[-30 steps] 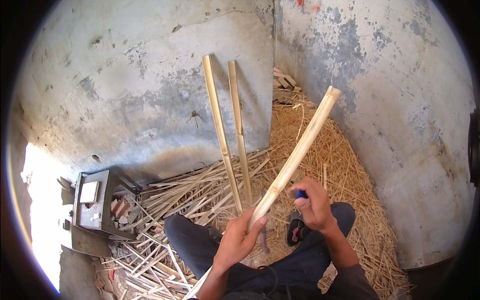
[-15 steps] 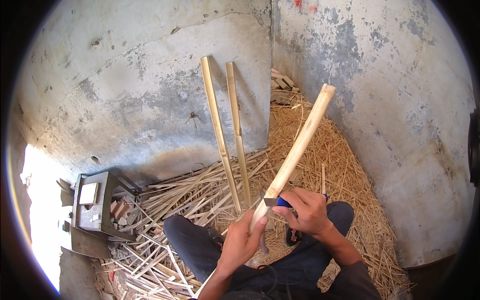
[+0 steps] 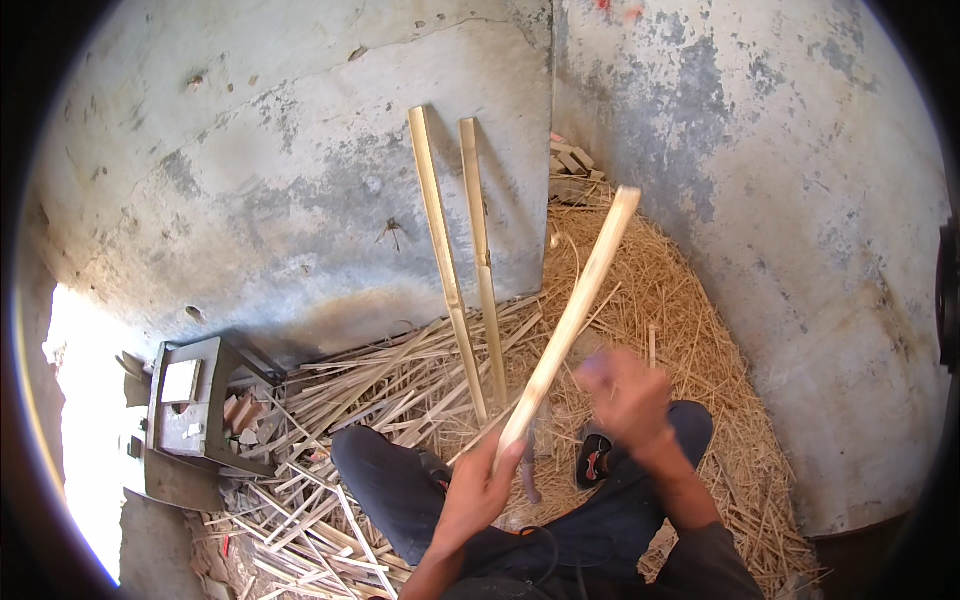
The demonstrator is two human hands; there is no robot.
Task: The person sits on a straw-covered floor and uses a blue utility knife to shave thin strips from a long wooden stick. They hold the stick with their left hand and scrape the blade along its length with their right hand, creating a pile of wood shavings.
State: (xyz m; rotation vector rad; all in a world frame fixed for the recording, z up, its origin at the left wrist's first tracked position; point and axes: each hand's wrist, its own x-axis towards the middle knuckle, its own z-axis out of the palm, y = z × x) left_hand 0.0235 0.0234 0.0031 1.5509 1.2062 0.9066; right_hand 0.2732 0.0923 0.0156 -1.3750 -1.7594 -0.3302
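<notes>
My left hand [image 3: 478,492] is closed round the lower part of a pale split bamboo strip [image 3: 568,320], which slants up and away to the right. My right hand [image 3: 630,405] is apart from the strip, just to its right and blurred by motion. Between its fingers shows the blue handle of a knife [image 3: 596,369]; the blade is lost in the blur. Two more split bamboo lengths, a longer one [image 3: 440,215] and a shorter one [image 3: 479,225], lean upright against the wall beyond my hands.
Pale shavings [image 3: 690,340] cover the floor ahead and right. Thin bamboo strips [image 3: 370,390] lie heaped to the left, beside a grey metal box [image 3: 190,400] holding broken pieces. Worn plaster walls [image 3: 270,200] meet at the back, near stacked bricks [image 3: 572,158]. My bent legs [image 3: 385,490] frame the work.
My right hand has moved the knife off the bamboo strip, up and to the right. The strip's far end has swung left and slightly lower in my left hand.
</notes>
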